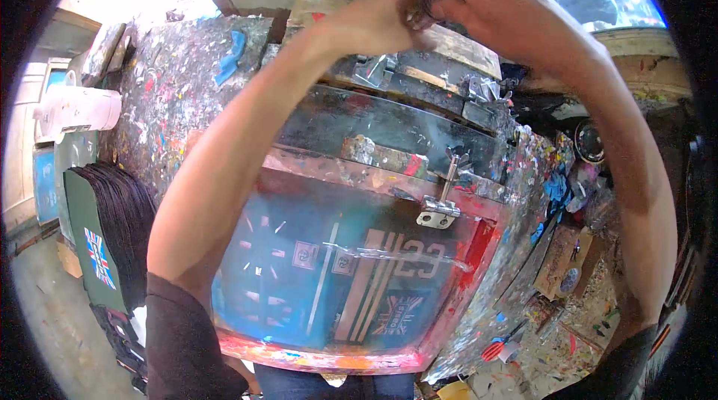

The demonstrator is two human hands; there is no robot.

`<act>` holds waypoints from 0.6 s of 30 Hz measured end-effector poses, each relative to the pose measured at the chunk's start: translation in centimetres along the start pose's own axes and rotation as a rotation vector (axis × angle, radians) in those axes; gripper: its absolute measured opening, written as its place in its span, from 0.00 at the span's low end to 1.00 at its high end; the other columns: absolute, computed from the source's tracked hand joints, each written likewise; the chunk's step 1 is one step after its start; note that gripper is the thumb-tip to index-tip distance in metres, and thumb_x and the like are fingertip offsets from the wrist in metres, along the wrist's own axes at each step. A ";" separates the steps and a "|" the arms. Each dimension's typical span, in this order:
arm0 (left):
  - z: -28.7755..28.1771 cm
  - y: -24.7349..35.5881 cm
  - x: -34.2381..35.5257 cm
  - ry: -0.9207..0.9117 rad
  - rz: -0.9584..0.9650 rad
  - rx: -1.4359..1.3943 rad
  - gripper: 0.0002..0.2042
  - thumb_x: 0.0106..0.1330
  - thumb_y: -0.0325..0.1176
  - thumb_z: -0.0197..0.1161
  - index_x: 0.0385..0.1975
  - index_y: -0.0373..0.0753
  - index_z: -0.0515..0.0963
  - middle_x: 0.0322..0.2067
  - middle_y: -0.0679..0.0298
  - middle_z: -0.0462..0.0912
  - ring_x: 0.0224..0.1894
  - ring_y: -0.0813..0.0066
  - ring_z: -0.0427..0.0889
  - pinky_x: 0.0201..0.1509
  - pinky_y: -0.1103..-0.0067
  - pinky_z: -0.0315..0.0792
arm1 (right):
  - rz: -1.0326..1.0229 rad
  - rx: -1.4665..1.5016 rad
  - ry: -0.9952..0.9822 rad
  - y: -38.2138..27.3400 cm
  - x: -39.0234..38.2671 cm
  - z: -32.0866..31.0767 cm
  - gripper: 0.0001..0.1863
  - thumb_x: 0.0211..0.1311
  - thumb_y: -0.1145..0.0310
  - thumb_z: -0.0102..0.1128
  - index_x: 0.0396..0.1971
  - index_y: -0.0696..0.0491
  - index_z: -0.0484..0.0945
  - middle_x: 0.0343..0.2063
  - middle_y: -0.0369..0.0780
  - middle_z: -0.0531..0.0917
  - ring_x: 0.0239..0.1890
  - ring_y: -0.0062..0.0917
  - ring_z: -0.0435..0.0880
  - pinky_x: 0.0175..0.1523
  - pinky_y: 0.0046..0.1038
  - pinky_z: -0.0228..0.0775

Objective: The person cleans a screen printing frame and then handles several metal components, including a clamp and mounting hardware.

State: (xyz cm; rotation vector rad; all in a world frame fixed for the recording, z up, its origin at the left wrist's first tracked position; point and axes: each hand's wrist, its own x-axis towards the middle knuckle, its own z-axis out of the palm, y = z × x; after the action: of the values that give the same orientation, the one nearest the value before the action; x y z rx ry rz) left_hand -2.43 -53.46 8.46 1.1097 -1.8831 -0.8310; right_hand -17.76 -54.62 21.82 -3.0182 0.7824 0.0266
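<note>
Both my arms reach up over the bench to the far edge of the view. My left hand (385, 20) and my right hand (479, 2) meet there, fingers bent close together around something small and dark. Blur and the fingers hide what it is. Below my forearms lies a screen-printing frame (314, 357) with red, paint-smeared edges and blue mesh bearing stripes, digits and a flag design. A metal hinge clamp (437, 213) with an upright bolt sits on the frame's far right part. Beyond it, more metal clamps (374, 69) are fixed along a dark bar.
The bench (176, 75) is spattered with paint. On it lies a blue rag (230, 56). At the left are a pale pink bucket (82, 110) and a stack of dark green printed pieces (97, 235). A cardboard box (568, 265) and red-handled scissors (493, 350) lie at the right.
</note>
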 end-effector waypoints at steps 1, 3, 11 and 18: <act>-0.4 -0.6 0.1 -0.054 0.035 -0.088 0.21 0.52 0.32 0.72 0.46 0.37 0.77 0.34 0.58 0.84 0.34 0.69 0.81 0.45 0.72 0.73 | -0.025 0.089 -0.074 -1.5 -0.4 -1.8 0.12 0.59 0.76 0.50 0.42 0.61 0.75 0.37 0.51 0.79 0.42 0.41 0.78 0.50 0.36 0.70; -1.7 -0.9 0.3 -0.177 0.001 -0.127 0.20 0.52 0.31 0.72 0.45 0.35 0.77 0.35 0.58 0.84 0.33 0.68 0.81 0.44 0.73 0.73 | 0.029 0.208 -0.166 -0.7 0.1 -1.6 0.14 0.57 0.80 0.50 0.45 0.62 0.72 0.36 0.51 0.80 0.41 0.39 0.80 0.48 0.35 0.72; 0.4 0.5 -0.2 0.063 0.052 -0.013 0.17 0.51 0.30 0.73 0.39 0.34 0.77 0.25 0.57 0.79 0.28 0.67 0.80 0.35 0.74 0.74 | 0.236 0.137 -0.258 -2.3 0.3 -3.3 0.13 0.58 0.77 0.54 0.44 0.62 0.71 0.38 0.53 0.80 0.39 0.35 0.81 0.41 0.31 0.71; -1.0 0.8 0.3 0.025 0.056 0.216 0.24 0.50 0.33 0.74 0.45 0.33 0.74 0.30 0.55 0.82 0.32 0.67 0.81 0.37 0.72 0.74 | 0.150 0.183 0.000 -2.4 -0.1 -1.3 0.13 0.62 0.68 0.53 0.41 0.60 0.76 0.38 0.55 0.77 0.41 0.46 0.78 0.44 0.39 0.68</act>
State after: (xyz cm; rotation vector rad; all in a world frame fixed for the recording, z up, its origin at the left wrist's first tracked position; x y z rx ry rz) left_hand -2.01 -53.54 9.73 1.1844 -2.0087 -0.5897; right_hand -16.72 -52.52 23.21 -2.7838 0.9527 -0.0393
